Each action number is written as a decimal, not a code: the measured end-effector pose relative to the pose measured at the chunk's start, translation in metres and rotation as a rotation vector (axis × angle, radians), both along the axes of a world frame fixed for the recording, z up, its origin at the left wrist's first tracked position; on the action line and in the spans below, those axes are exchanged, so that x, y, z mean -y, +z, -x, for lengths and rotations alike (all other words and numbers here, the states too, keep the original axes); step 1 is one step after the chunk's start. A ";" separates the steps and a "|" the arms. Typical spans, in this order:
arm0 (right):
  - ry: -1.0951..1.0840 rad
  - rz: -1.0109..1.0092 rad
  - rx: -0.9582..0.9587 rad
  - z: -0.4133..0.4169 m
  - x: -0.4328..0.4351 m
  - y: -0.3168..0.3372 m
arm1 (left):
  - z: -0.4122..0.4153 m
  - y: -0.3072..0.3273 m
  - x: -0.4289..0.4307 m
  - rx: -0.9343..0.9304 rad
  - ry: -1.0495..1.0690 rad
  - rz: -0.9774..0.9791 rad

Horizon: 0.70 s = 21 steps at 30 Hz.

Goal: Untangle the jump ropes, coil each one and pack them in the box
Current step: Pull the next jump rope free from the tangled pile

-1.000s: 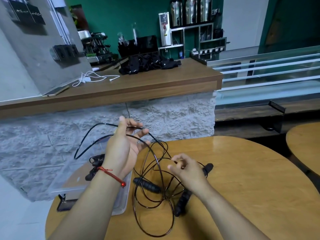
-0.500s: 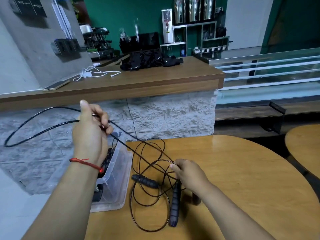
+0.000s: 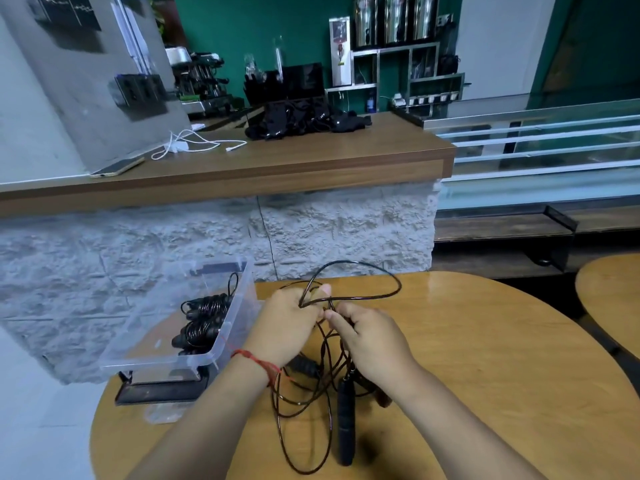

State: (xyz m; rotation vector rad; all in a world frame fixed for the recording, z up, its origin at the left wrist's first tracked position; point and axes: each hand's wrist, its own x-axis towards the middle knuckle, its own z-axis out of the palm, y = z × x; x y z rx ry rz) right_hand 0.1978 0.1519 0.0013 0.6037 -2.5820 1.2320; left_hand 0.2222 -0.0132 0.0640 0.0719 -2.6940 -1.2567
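A black jump rope point(image 3: 360, 271) lies tangled on the round wooden table point(image 3: 485, 375), with loose loops trailing toward me. My left hand point(image 3: 287, 323) pinches a fold of the cord, and a loop arches up and to the right from it. My right hand point(image 3: 367, 337) grips the cord right beside the left, fingers curled. One black handle point(image 3: 346, 420) hangs below my right hand; another handle point(image 3: 304, 367) lies under my left wrist. The clear plastic box point(image 3: 228, 341) stands at the table's left edge and holds coiled black ropes point(image 3: 204, 320).
The box's lid with black clips point(image 3: 162, 389) lies under and in front of it. A stone-faced counter point(image 3: 311, 168) with a phone, white cable and black items rises behind the table. A second round table point(image 3: 616, 306) is at the right.
My left hand came down from high on the left to meet my right hand over the table. The long cord stretch it held out is now a loop above both hands.
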 end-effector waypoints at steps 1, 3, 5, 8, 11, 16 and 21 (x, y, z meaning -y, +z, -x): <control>0.008 -0.001 -0.016 -0.001 0.001 0.000 | 0.003 -0.003 -0.001 0.007 0.012 -0.021; 0.028 0.009 -0.037 -0.003 0.003 0.000 | 0.007 -0.010 -0.003 -0.006 -0.019 -0.081; 0.028 0.028 -0.042 -0.005 0.004 0.001 | 0.011 -0.011 -0.009 -0.027 -0.038 -0.152; -0.020 -0.022 -0.055 -0.005 0.002 0.001 | 0.012 0.001 -0.015 -0.059 0.019 -0.245; -0.069 -0.196 0.033 -0.005 0.000 -0.005 | 0.011 0.030 -0.005 -0.143 0.076 -0.433; -0.162 -0.420 0.250 -0.006 -0.014 -0.026 | 0.014 0.097 0.032 -0.423 0.143 -0.761; -0.177 -0.548 0.373 -0.001 -0.017 -0.031 | 0.018 0.107 0.046 -0.492 0.161 -0.751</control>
